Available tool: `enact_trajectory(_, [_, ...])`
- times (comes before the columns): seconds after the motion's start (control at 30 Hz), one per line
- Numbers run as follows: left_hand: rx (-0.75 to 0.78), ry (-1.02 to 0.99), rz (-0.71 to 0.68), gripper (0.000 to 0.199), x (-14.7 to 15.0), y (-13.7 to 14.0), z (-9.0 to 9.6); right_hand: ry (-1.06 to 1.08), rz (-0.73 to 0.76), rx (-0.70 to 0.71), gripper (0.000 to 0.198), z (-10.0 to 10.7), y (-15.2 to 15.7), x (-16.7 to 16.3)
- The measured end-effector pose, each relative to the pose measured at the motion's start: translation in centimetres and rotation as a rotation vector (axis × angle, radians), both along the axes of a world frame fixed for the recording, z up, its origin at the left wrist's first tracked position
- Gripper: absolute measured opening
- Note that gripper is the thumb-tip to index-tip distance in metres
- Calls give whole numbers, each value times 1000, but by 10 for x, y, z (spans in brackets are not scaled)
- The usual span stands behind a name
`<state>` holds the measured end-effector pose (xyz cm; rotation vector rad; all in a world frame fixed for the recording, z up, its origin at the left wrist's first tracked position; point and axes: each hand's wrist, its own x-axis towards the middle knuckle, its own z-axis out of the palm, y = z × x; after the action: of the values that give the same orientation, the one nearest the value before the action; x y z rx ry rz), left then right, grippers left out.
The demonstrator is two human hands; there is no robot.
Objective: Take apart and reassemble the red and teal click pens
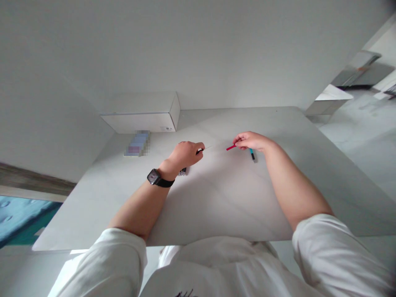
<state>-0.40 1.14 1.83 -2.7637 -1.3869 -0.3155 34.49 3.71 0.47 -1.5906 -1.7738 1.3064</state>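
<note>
Fingers on the right hand (250, 141) are pinching a red stick (229, 147), on the left hand (186, 154) a dark item (199, 151); slackness would be risking drops beneath them.

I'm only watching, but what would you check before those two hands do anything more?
1. Right hand has hold of the red stick: ok.
2. A hand free for something else: not ok, as the left hand holds a dark item.
3. Dark item identified: cannot tell, it is mostly hidden in the grasp.
4. Red stick and dark item apart: ok, a gap shows between them.
5. Teal-and-black stick untouched by the right hand: cannot tell, the hand partly covers it.
6. White box clear of both hands: ok.
</note>
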Motion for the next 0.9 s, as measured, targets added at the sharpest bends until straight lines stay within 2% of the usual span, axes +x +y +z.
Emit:
enact_trajectory(0.2, [-20, -10, 4, 31, 2, -2, 0, -253, 131, 19, 23, -5, -1, -5])
enact_trajectory(0.4, [-41, -6, 1, 30, 2, -1, 0, -461, 164, 172, 16, 2, -6, -16])
enact_trajectory(0.67, [-43, -3, -2, 31, 3, -1, -1, -507, 170, 266, 11, 12, -13, -24])
enact_trajectory(0.9, [-49, 7, 12, 31, 3, -1, 0, -382, 51, 215, 30, 30, -16, -5])
